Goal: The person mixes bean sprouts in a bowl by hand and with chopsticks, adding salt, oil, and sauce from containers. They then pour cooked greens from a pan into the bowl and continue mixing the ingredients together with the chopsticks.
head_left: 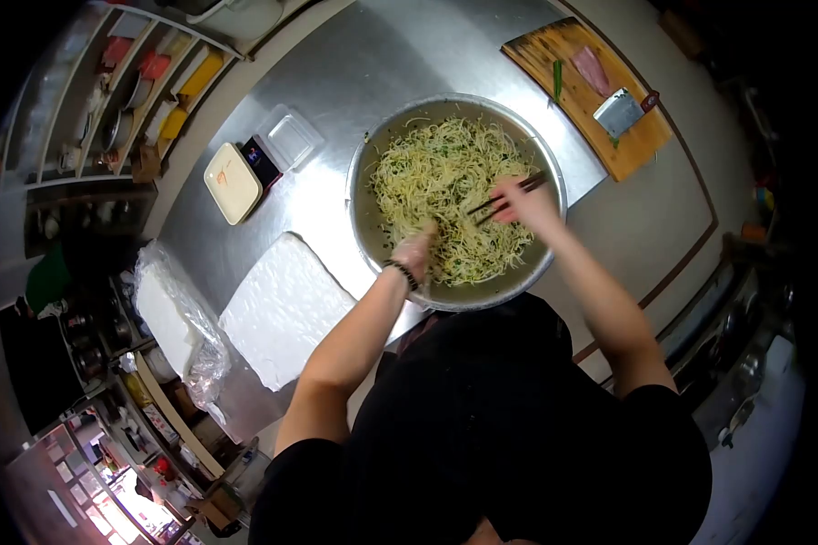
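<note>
A large round metal bowl stands at the table's near edge, close against my body. It is filled with a mix of pale shredded strands, which look like bean sprouts, flecked with chopped greens. My right hand is closed around a pair of dark chopsticks, whose tips reach into the mix. At the bowl's near left side, my left hand presses into the strands; it seems to wear a clear glove. Its fingers are blurred and partly hidden by the food. A dark beaded bracelet circles the left wrist.
On the metal table, a wooden cutting board holds a cleaver, pink meat and green stalks. To the left are a cream tray, a clear container, a white slab and a plastic-wrapped white block.
</note>
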Motion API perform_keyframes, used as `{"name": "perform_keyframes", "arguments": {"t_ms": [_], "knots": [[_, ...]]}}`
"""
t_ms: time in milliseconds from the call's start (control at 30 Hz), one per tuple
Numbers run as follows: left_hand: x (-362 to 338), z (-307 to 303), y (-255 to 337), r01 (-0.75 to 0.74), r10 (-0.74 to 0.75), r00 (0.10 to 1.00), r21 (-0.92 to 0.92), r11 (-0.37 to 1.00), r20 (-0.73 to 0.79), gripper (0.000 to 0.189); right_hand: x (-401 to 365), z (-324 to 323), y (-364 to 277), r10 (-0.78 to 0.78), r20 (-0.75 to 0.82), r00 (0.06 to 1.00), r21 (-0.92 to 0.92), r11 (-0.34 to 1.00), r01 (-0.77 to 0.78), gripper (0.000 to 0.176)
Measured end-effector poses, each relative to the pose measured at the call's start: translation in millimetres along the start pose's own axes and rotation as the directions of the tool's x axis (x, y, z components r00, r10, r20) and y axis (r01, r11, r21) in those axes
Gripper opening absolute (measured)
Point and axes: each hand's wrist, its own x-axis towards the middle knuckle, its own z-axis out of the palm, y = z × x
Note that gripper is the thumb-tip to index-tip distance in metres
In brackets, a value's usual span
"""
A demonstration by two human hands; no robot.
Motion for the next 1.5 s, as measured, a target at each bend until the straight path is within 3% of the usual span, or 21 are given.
{"name": "perform_keyframes", "arguments": {"t_ms": [33, 100, 200, 433, 467, 500, 567, 800, 900, 933, 1000, 1033, 1067, 1100, 1167, 1200, 1233, 1300, 1367, 1433, 1500], "knots": [[-10.8, 19.0, 19.8, 0.151, -0.144, 0.988, 0.146, 0.978, -0.061, 0.053, 2.7, 17.8, 10.1, 0.002, 0.025, 1.0, 0.05, 0.999, -0.004, 0.036], [82.1, -10.7, -58.4, -0.463, 0.444, 0.882, 0.115, 0.879, 0.157, 0.045, 5.5, 15.5, -1.5, -0.098, 0.034, 0.995, 0.069, 0.993, 0.095, 0.037], [-51.5, 15.8, 62.0, -0.126, 0.121, 0.992, -0.201, 0.971, -0.039, 0.034, -14.5, -5.5, -46.8, -0.229, -0.02, 0.973, 0.189, 0.955, 0.229, 0.039], [-22.3, -19.5, 63.3, 0.097, -0.002, 0.983, -0.514, 0.852, 0.182, 0.032, 80.3, -7.6, -88.0, -0.423, -0.126, 0.897, -0.174, 0.9, 0.4, 0.036], [-13.0, -28.6, 61.0, 0.13, -0.06, 0.983, -0.426, 0.895, 0.173, 0.04, 93.3, -11.6, -79.4, -0.336, -0.067, 0.939, -0.167, 0.932, 0.322, 0.035], [-12.3, -17.8, 63.3, -0.043, 0.037, 0.999, -0.49, 0.871, -0.021, 0.042, 96.7, -7.8, -70.2, -0.261, -0.02, 0.965, -0.144, 0.956, 0.256, 0.034], [16.0, -14.4, 62.4, -0.117, 0.094, 0.993, -0.412, 0.903, -0.075, 0.042, 95.2, 3.3, -55.9, -0.063, 0.003, 0.998, 0.003, 0.998, 0.063, 0.037], [11.4, -33.0, 54.2, -0.091, 0.166, 0.978, -0.454, 0.886, 0.127, 0.039, 66.4, -20.6, -24.5, 0.16, 0.02, 0.987, 0.367, 0.917, -0.157, 0.033], [36.8, -38.6, 50.1, 0.177, -0.205, 0.979, -0.474, 0.862, -0.007, 0.03, 73.9, -31.9, -2.1, 0.185, 0.033, 0.982, 0.483, 0.858, -0.178, 0.035], [30.5, -35.9, 66.8, 0.146, -0.18, 0.983, -0.486, 0.861, -0.023, 0.03, 67.3, -34.6, -11.4, 0.178, 0.046, 0.983, 0.456, 0.872, -0.18, 0.037], [-4.5, -25.5, 73.4, 0.023, -0.015, 1.0, -0.326, 0.945, 0.027, 0.035, 66.2, -42.3, -18.5, 0.156, 0.014, 0.988, 0.491, 0.859, -0.143, 0.037], [42.6, -44.7, 59.0, 0.002, -0.029, 0.988, 0.176, 0.984, 0.152, 0.041, 59.8, -45.6, -14.3, 0.141, -0.035, 0.989, 0.521, 0.847, -0.102, 0.037], [36.8, -35.6, 77.0, -0.21, 0.188, 0.977, 0.642, 0.737, 0.104, 0.041, 55.1, -48.8, -25.4, 0.135, -0.065, 0.989, 0.526, 0.847, -0.081, 0.037], [23.2, -24.8, 99.9, -0.276, 0.387, 0.907, 0.929, 0.247, 0.167, 0.041, 52.6, -53.5, -29.9, 0.074, -0.108, 0.991, 0.486, 0.874, -0.012, 0.037], [0.4, 4.5, 152.3, -0.096, 0.133, 0.987, 0.992, 0.078, 0.085, 0.046, 39.1, -60.5, -41.9, -0.05, -0.261, 0.964, 0.31, 0.941, 0.133, 0.038], [-1.4, 8.7, 158.9, -0.055, 0.366, 0.927, 0.995, -0.087, 0.083, 0.058, 31.0, -62.5, -49.8, -0.079, -0.27, 0.96, 0.267, 0.952, 0.153, 0.038], [11.0, 6.4, 169.3, -0.065, 0.375, 0.922, 0.993, -0.101, 0.099, 0.058, 17.1, -65.9, -55.9, -0.088, -0.311, 0.947, 0.185, 0.971, 0.15, 0.038], [48.7, -11.1, 168.2, -0.194, 0.201, 0.967, 0.967, 0.167, 0.159, 0.074, -0.5, -73.2, -50.6, -0.188, -0.405, 0.895, -0.05, 0.982, 0.184, 0.039], [88.0, -36.8, 140.2, -0.173, 0.101, 0.983, 0.945, 0.279, 0.15, 0.088, -3.5, -81.5, -23.9, -0.121, -0.419, 0.9, -0.071, 0.992, 0.101, 0.041], [94.5, -56.0, 102.8, 0.171, -0.19, 0.982, 0.48, 0.861, -0.008, 0.084, 4.7, -62.6, 9.6, 0.019, -0.381, 0.925, 0.162, 0.986, 0.046, 0.04], [60.2, -31.5, 86.7, 0.217, -0.151, 0.924, -0.157, 0.963, 0.351, 0.064, 18.3, -35.5, 21.4, 0.1, -0.275, 0.956, 0.344, 0.939, 0.001, 0.04]]}}
